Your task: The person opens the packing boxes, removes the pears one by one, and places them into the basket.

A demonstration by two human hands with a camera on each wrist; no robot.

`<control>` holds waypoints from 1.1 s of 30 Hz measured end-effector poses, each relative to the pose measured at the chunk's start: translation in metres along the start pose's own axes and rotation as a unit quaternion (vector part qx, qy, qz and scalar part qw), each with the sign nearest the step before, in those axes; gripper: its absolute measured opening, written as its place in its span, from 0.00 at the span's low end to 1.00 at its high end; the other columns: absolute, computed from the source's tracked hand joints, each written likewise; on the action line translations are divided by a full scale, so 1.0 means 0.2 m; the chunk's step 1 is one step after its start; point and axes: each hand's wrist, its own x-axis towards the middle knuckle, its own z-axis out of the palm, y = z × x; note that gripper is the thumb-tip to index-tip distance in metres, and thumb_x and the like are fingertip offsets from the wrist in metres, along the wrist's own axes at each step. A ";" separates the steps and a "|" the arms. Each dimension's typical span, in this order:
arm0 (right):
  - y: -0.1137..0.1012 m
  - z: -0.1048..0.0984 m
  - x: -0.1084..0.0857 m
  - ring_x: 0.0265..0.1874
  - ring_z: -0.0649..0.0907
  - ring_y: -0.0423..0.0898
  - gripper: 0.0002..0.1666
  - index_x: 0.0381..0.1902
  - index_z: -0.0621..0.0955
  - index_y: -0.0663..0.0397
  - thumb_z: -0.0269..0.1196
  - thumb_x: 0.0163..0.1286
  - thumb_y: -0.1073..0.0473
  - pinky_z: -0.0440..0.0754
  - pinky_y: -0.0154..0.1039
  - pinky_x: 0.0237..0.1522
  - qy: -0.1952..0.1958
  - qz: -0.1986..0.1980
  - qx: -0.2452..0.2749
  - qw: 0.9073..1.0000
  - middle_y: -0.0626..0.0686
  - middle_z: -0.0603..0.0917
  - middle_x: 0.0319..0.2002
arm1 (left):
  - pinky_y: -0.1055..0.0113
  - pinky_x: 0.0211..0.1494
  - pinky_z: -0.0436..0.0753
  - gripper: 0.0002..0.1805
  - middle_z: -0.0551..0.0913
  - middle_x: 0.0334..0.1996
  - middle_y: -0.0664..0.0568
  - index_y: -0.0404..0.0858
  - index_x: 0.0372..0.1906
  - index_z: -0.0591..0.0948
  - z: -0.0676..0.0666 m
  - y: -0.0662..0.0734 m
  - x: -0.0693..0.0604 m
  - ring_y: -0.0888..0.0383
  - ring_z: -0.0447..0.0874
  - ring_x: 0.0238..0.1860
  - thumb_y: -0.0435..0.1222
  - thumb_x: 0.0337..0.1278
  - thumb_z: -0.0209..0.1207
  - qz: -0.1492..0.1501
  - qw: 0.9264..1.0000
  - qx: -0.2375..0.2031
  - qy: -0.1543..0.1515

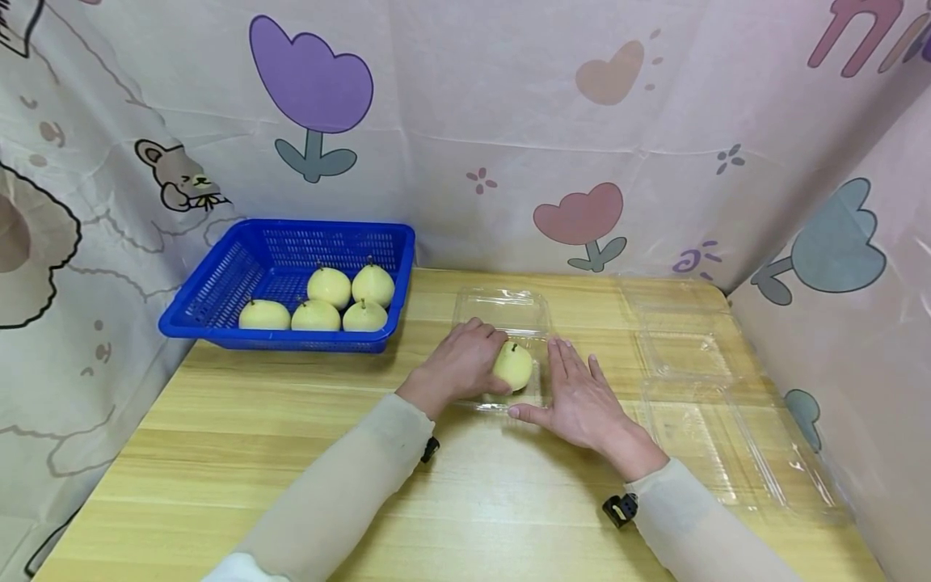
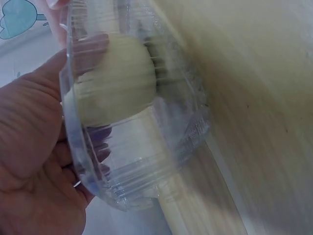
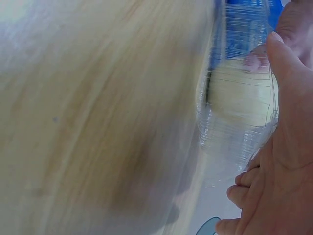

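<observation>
In the head view, a pale yellow pear (image 1: 514,369) with a short dark stem sits inside a clear plastic clamshell box (image 1: 502,309) whose lid lies open toward the back. My left hand (image 1: 461,360) holds the pear from its left side, reaching in over the box. Through the transparent wall in the left wrist view, the pear (image 2: 120,81) shows with fingertips against it. My right hand (image 1: 582,404) is spread along the box's right side, fingers straight, thumb by the front edge. The right wrist view also shows the box wall (image 3: 239,137) beside that hand.
A blue perforated basket (image 1: 182,322) stands at the back left, holding several pears (image 1: 329,288). On the right of the wooden table (image 1: 291,453) lie more open clear boxes (image 1: 691,440), hard to make out. A printed curtain (image 1: 436,81) hangs behind and at both sides.
</observation>
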 end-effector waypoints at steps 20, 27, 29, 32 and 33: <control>0.00 0.00 0.00 0.85 0.51 0.62 0.83 0.85 0.44 0.65 0.47 0.57 0.05 0.47 0.68 0.82 -0.001 0.000 -0.001 1.000 0.65 0.48 0.85 | 0.59 0.60 0.81 0.42 0.83 0.46 0.51 0.37 0.57 0.80 0.02 -0.02 0.00 0.54 0.75 0.48 0.65 0.49 0.72 0.010 0.999 0.036 0.031; 0.00 0.00 0.00 0.85 0.51 0.62 0.83 0.85 0.44 0.65 0.47 0.57 0.05 0.46 0.68 0.82 -0.001 -0.002 -0.001 1.000 0.65 0.48 0.85 | 0.58 0.59 0.80 0.43 0.81 0.43 0.51 0.35 0.56 0.79 -0.03 -0.03 -0.02 0.53 0.74 0.46 0.65 0.48 0.73 0.014 0.999 0.028 0.041; 0.00 0.00 0.00 0.85 0.51 0.62 0.83 0.85 0.45 0.65 0.47 0.57 0.06 0.46 0.68 0.83 0.000 -0.002 -0.002 1.000 0.65 0.48 0.85 | 0.58 0.59 0.80 0.43 0.81 0.44 0.51 0.35 0.56 0.80 -0.05 -0.04 -0.03 0.53 0.74 0.47 0.65 0.47 0.73 0.013 0.999 0.029 0.044; 0.00 0.00 0.00 0.85 0.51 0.62 0.83 0.85 0.45 0.66 0.47 0.57 0.06 0.46 0.68 0.83 0.000 -0.003 -0.005 1.000 0.65 0.47 0.85 | 0.58 0.59 0.80 0.43 0.82 0.45 0.49 0.35 0.56 0.80 -0.08 -0.05 -0.04 0.52 0.75 0.48 0.64 0.47 0.73 0.013 0.999 0.030 0.043; 0.00 0.00 0.00 0.85 0.51 0.62 0.83 0.85 0.45 0.66 0.47 0.57 0.06 0.46 0.67 0.83 -0.001 -0.002 -0.006 1.000 0.65 0.47 0.85 | 0.57 0.60 0.80 0.43 0.82 0.46 0.49 0.34 0.57 0.80 -0.09 -0.05 -0.05 0.51 0.75 0.49 0.64 0.47 0.74 0.013 0.999 0.027 0.042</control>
